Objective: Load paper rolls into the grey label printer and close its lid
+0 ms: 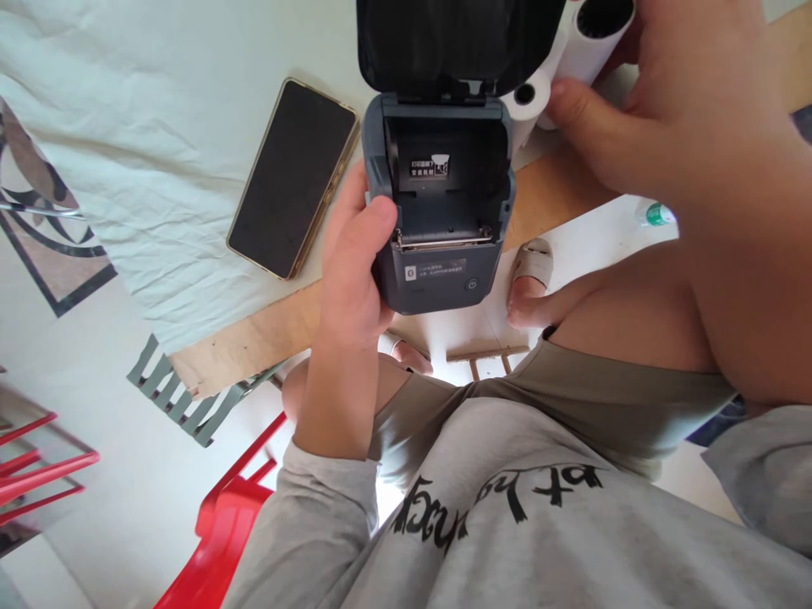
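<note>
Above the person's lap, the left hand (pixel 353 262) grips a dark printer (pixel 437 211) by its side, lid (pixel 453 38) flipped open. Just beyond it, the right hand (pixel 672 101) closes its fingers on a white paper roll (pixel 593 38). Left of the printer, a phone (pixel 293 178) lies on the table (pixel 158 127).

- One small printer (pixel 437 211) (lid open)
- One phone (pixel 293 178)
- Two paper rolls (pixel 589 34)
- Two hands: left hand (pixel 355 262), right hand (pixel 672 101)
- One red chair (pixel 222 524)
</note>
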Motion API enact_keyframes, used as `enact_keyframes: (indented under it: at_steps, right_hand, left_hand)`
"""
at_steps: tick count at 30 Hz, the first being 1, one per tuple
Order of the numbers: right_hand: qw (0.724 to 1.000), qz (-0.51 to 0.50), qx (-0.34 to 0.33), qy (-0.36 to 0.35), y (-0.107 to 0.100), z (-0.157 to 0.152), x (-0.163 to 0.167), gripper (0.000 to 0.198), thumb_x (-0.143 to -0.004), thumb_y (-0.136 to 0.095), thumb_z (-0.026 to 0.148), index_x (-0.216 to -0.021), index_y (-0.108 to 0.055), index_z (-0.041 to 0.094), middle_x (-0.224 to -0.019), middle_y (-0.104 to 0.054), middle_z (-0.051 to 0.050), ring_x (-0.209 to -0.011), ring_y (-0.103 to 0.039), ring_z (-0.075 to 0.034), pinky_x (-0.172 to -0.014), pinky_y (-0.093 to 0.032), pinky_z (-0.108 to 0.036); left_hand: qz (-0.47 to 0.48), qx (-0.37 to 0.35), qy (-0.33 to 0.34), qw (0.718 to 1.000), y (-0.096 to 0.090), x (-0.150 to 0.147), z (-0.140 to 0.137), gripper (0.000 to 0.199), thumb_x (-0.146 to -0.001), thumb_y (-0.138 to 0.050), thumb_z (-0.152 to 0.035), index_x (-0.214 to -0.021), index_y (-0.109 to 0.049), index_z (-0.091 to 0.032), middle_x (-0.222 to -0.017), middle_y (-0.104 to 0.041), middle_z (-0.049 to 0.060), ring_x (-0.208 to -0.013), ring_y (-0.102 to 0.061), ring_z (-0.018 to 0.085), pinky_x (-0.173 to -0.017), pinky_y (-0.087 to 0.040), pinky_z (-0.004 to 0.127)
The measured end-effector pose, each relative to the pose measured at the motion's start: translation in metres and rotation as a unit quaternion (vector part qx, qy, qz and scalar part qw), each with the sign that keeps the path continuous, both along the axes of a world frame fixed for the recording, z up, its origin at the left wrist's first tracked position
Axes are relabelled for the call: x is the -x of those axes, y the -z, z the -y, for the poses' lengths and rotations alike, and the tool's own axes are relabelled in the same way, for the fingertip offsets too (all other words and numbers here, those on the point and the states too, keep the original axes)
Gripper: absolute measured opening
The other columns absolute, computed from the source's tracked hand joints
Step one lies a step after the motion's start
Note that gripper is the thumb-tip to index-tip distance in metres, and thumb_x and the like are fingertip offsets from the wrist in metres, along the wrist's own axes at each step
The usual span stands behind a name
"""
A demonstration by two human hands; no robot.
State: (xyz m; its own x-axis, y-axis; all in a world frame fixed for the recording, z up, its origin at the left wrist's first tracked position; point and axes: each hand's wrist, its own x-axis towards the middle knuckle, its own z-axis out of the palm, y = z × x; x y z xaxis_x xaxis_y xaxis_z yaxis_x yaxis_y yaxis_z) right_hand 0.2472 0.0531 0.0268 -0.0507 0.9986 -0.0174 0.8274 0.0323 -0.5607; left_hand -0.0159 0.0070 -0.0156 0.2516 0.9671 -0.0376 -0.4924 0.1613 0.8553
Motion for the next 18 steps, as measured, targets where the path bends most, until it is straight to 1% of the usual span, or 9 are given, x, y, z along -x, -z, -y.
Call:
enact_keyframes:
  at_steps: [2, 3, 4, 5, 6, 9, 12, 14, 18]
  right_hand:
    - [1.0, 0.015, 0.002, -0.024, 0.0, 0.0, -0.001, 0.07, -0.09, -0.062, 0.03, -0.16, -0.054, 0.027, -0.132, -0.067, 0.005, -0.103, -0.056, -0.001, -0.105, -0.046, -0.022]
    - [0.999, 0.018, -0.006, -0.035, 0.0, 0.0, -0.001, 0.076, -0.087, -0.061, 0.026, -0.162, -0.052, 0.025, -0.143, -0.065, 0.003, -0.119, -0.06, -0.006, -0.115, -0.047, -0.024]
    - [0.999, 0.026, -0.017, -0.044, -0.001, 0.0, -0.001, 0.08, -0.083, -0.06, 0.022, -0.163, -0.052, 0.023, -0.155, -0.06, 0.002, -0.138, -0.059, -0.013, -0.126, -0.045, -0.027]
    - [0.997, 0.038, -0.031, -0.052, -0.002, -0.001, 0.0, 0.083, -0.08, -0.059, 0.021, -0.163, -0.052, 0.02, -0.162, -0.055, 0.0, -0.154, -0.052, -0.02, -0.135, -0.04, -0.032]
    - [0.996, 0.053, -0.041, -0.061, -0.003, -0.001, 0.002, 0.083, -0.079, -0.059, 0.022, -0.162, -0.053, 0.018, -0.165, -0.052, -0.001, -0.162, -0.046, -0.026, -0.14, -0.036, -0.038]
    - [0.992, 0.083, -0.033, -0.085, -0.007, -0.001, 0.008, 0.079, -0.083, -0.065, 0.046, -0.157, -0.058, 0.02, -0.161, -0.054, -0.004, -0.158, -0.044, -0.037, -0.137, -0.03, -0.059]
    - [0.992, 0.086, 0.001, -0.097, -0.009, 0.0, 0.016, 0.08, -0.085, -0.064, 0.071, -0.148, -0.065, 0.021, -0.155, -0.057, -0.005, -0.155, -0.043, -0.035, -0.137, -0.028, -0.062]
    - [0.99, 0.104, 0.02, -0.09, -0.011, -0.001, 0.019, 0.078, -0.087, -0.062, 0.072, -0.147, -0.066, 0.021, -0.15, -0.06, -0.005, -0.157, -0.042, -0.034, -0.14, -0.027, -0.06]
    - [0.987, 0.135, 0.032, -0.078, -0.013, -0.003, 0.025, 0.072, -0.089, -0.064, 0.063, -0.147, -0.066, 0.021, -0.144, -0.063, -0.006, -0.161, -0.044, -0.034, -0.142, -0.027, -0.064]
  left_hand:
    - [0.014, -0.022, -0.002, 1.0, 0.004, 0.0, 0.0, 0.045, -0.091, -0.082, -0.066, -0.117, -0.086, -0.029, -0.114, -0.083, 0.005, -0.115, -0.077, 0.033, -0.094, -0.062, 0.04]
    - [0.013, -0.025, -0.004, 1.0, 0.007, 0.0, 0.0, 0.049, -0.095, -0.076, -0.071, -0.118, -0.086, -0.029, -0.117, -0.083, 0.006, -0.115, -0.077, 0.033, -0.096, -0.061, 0.041]
    - [0.012, -0.031, -0.007, 0.999, 0.008, 0.0, 0.0, 0.054, -0.098, -0.069, -0.075, -0.118, -0.086, -0.028, -0.12, -0.083, 0.006, -0.115, -0.077, 0.032, -0.096, -0.061, 0.041]
    - [0.011, -0.036, -0.01, 0.999, 0.009, -0.001, 0.0, 0.058, -0.1, -0.064, -0.078, -0.118, -0.086, -0.028, -0.123, -0.082, 0.006, -0.115, -0.077, 0.032, -0.096, -0.061, 0.04]
    - [0.01, -0.033, -0.01, 0.999, 0.009, -0.001, 0.001, 0.059, -0.101, -0.062, -0.079, -0.118, -0.085, -0.028, -0.125, -0.082, 0.006, -0.116, -0.076, 0.032, -0.097, -0.062, 0.04]
    - [0.023, -0.011, -0.011, 1.0, 0.008, -0.003, 0.003, 0.059, -0.1, -0.062, -0.08, -0.118, -0.085, -0.029, -0.126, -0.083, 0.006, -0.118, -0.077, 0.033, -0.099, -0.063, 0.042]
    - [0.048, 0.014, -0.002, 0.999, 0.006, -0.004, 0.004, 0.058, -0.101, -0.061, -0.079, -0.12, -0.083, -0.029, -0.123, -0.083, 0.008, -0.118, -0.077, 0.035, -0.105, -0.064, 0.048]
    - [0.053, 0.021, 0.007, 0.998, 0.005, -0.004, 0.005, 0.056, -0.102, -0.06, -0.076, -0.122, -0.082, -0.029, -0.123, -0.083, 0.009, -0.117, -0.078, 0.035, -0.105, -0.065, 0.051]
    - [0.032, 0.015, -0.001, 0.999, 0.005, -0.004, 0.005, 0.05, -0.101, -0.065, -0.071, -0.121, -0.084, -0.03, -0.12, -0.083, 0.008, -0.115, -0.078, 0.033, -0.1, -0.066, 0.048]
